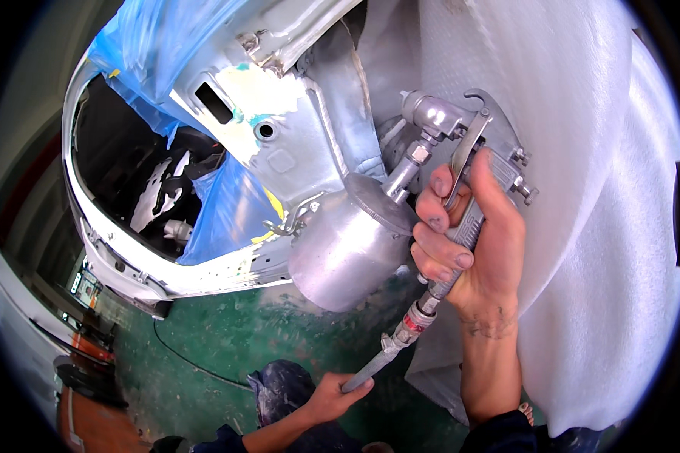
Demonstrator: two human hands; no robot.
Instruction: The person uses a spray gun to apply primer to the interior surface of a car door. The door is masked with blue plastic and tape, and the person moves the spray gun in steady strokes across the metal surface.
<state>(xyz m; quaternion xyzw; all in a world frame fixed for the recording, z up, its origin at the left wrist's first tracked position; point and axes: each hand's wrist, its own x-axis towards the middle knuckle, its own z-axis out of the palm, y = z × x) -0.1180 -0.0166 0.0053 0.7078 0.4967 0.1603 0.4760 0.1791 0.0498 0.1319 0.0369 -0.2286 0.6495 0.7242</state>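
Note:
A silver paint spray gun (440,117) is held up in my right hand (497,230), whose fingers wrap its grip, with some lying by the long trigger lever. Under the gun's head hangs a round metal paint cup (347,245). The gun's nozzle points left toward a car body (295,155); whether paint is coming out, I cannot tell. Lower down, my left hand (331,400) is closed around the grey air hose (369,370), just behind its coupling. The car panel nearest the gun is grey, with pale yellowish and turquoise patches around a slot and a round hole.
Blue plastic film (155,49) covers parts of the car and its door opening, with yellow tape at its edges. A whitish foam sheet (589,211) drapes close along the right. Across the green floor (204,340) runs a thin dark cable (185,361). Another vehicle (19,332) stands at far left.

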